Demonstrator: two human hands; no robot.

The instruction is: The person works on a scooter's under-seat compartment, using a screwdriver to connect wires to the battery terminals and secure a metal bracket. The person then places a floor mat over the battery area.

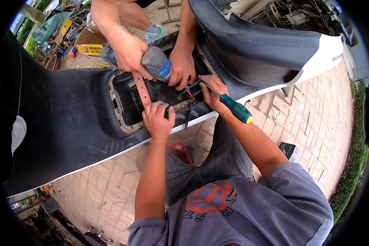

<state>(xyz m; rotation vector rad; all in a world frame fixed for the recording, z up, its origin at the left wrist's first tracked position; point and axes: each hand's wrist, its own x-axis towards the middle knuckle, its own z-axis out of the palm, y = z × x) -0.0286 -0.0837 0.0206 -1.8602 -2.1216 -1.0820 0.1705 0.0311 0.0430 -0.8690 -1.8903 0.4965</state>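
Strip point(142, 91) lies across the scooter's point(65, 104) open bay point(117, 107), the left hand point(159, 119) curled tight over its near end. The right hand point(215, 92) grips a screwdriver point(236, 109) at the bay's near right corner, by wires point(188, 88). A co-worker's hand point(129, 53) holds a drill point(158, 63) over the far side. Work looks midway: strip placed, fastening impossible to tell, bay uncovered.

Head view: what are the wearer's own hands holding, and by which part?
Right hand: green screwdriver, by its shaft. Left hand: at the near end of the red perforated strip; whether gripped cannot be told.
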